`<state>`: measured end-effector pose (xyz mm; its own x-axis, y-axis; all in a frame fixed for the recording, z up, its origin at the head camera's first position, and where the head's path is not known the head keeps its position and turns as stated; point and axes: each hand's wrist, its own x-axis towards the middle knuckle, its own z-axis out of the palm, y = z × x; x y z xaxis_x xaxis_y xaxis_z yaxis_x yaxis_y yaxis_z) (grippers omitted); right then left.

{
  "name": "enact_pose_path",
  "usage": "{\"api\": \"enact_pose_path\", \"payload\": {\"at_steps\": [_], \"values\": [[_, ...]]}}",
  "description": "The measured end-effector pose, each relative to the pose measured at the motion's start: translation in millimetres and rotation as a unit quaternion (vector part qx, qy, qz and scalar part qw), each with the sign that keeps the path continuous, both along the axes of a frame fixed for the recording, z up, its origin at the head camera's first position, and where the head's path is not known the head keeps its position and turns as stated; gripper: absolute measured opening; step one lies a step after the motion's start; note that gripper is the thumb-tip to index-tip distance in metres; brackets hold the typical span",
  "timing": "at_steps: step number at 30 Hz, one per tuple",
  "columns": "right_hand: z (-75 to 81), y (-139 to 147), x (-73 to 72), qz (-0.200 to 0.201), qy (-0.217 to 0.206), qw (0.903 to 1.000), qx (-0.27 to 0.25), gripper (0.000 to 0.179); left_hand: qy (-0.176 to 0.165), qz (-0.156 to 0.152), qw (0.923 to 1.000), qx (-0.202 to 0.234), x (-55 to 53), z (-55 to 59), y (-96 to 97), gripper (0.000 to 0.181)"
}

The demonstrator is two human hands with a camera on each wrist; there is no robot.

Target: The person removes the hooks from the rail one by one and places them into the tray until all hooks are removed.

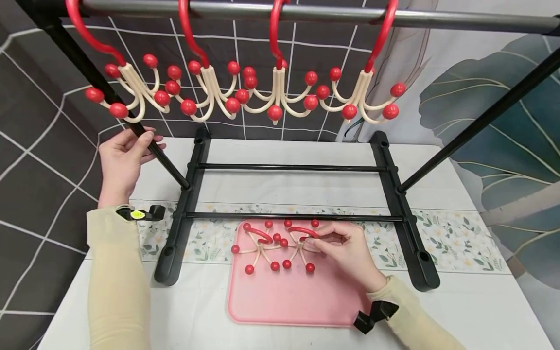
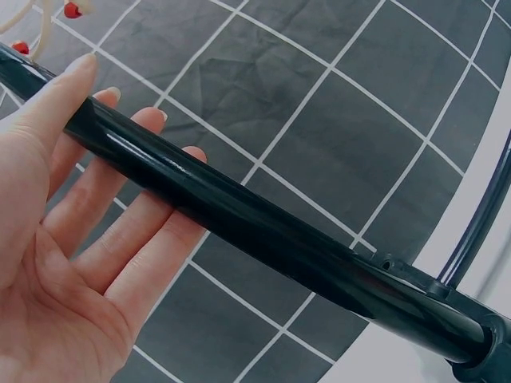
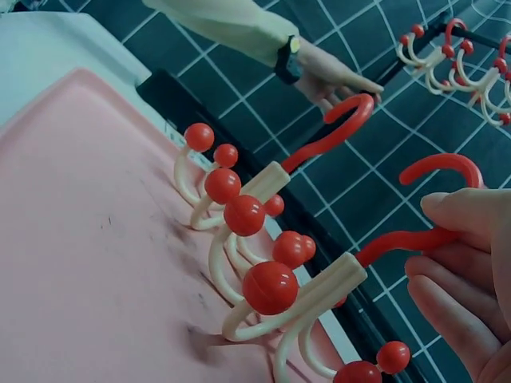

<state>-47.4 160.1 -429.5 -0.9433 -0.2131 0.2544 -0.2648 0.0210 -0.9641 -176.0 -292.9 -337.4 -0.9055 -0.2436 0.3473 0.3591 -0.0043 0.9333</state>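
Note:
In the head view my right hand (image 1: 350, 248) pinches the red hook of a cream claw-shaped hanger (image 3: 331, 286) with red ball tips, its prongs at the pink tray (image 1: 297, 301). A second hanger of the same kind (image 1: 260, 248) stands on the tray to its left, touched by neither hand. My left hand (image 1: 122, 160) holds the slanting black post (image 2: 231, 211) of a rack, thumb in front and fingers behind. Several like hangers (image 1: 278, 85) hang by their red hooks from the rack's grey top rail (image 1: 332, 14).
Black rack feet (image 1: 172, 253) stand on the white table to both sides of the tray, joined by two low crossbars (image 1: 288, 167). A floral strip (image 1: 455, 238) crosses the table. Behind are a dark gridded cloth (image 1: 35, 160) and a leaf-patterned curtain (image 1: 494, 126).

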Motion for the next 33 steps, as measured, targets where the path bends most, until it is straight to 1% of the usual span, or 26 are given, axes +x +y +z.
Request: {"api": "enact_pose_path", "payload": {"at_steps": [4, 7, 9, 11, 13, 15, 18, 20, 21, 25, 28, 30, 33], "values": [[2.0, 2.1, -1.8, 0.000, -0.007, 0.9998, 0.017, 0.019, 0.003, -0.004, 1.0000, 0.008, -0.7, 0.1, -0.8, 0.026], [12.0, 8.3, -4.9, 0.001, -0.003, 0.9998, 0.019, 0.029, 0.006, -0.006, 0.9999, 0.010, -1.3, 0.5, -0.4, 0.026], [24.6, 14.8, -8.3, -0.009, 0.016, 0.9996, 0.024, 0.037, 0.004, -0.004, 0.9999, 0.009, -1.3, 0.9, -0.2, 0.026], [39.8, 21.5, -12.6, -0.028, 0.049, 0.9981, 0.026, 0.042, 0.002, -0.002, 1.0000, 0.006, -1.3, 1.0, 0.2, 0.026], [56.5, 27.8, -16.8, -0.049, 0.088, 0.9947, 0.025, 0.045, -0.001, 0.000, 1.0000, 0.004, -1.0, 1.1, 0.3, 0.026], [74.3, 33.3, -20.5, -0.059, 0.126, 0.9902, 0.004, 0.046, -0.003, 0.000, 1.0000, 0.003, -0.9, 0.9, 0.4, 0.027], [105.6, 39.9, -25.5, -0.071, 0.186, 0.9792, -0.042, 0.043, -0.005, 0.001, 1.0000, 0.005, 0.0, 0.5, -0.4, 0.028], [128.4, 42.3, -27.9, -0.079, 0.219, 0.9692, -0.080, 0.042, -0.005, 0.002, 1.0000, 0.004, 0.7, 0.3, -0.9, 0.028], [139.4, 43.1, -28.8, -0.089, 0.234, 0.9639, -0.090, 0.042, -0.005, 0.003, 1.0000, 0.003, 1.2, 0.3, -1.2, 0.028], [178.3, 43.4, -35.3, -0.135, 0.268, 0.9423, -0.149, 0.042, -0.007, 0.005, 1.0000, -0.002, 2.3, 0.7, -1.6, 0.027], [202.0, 45.3, -46.6, -0.165, 0.283, 0.9274, -0.181, 0.040, -0.008, 0.004, 1.0000, -0.001, 2.4, 1.0, -1.1, 0.028], [214.6, 46.1, -55.1, -0.180, 0.295, 0.9214, -0.178, 0.040, -0.008, 0.001, 1.0000, -0.001, 2.2, 1.3, -0.5, 0.028], [230.2, 45.3, -69.3, -0.197, 0.311, 0.9174, -0.152, 0.039, -0.006, -0.002, 1.0000, -0.001, 1.8, 1.8, 0.2, 0.027]]}}
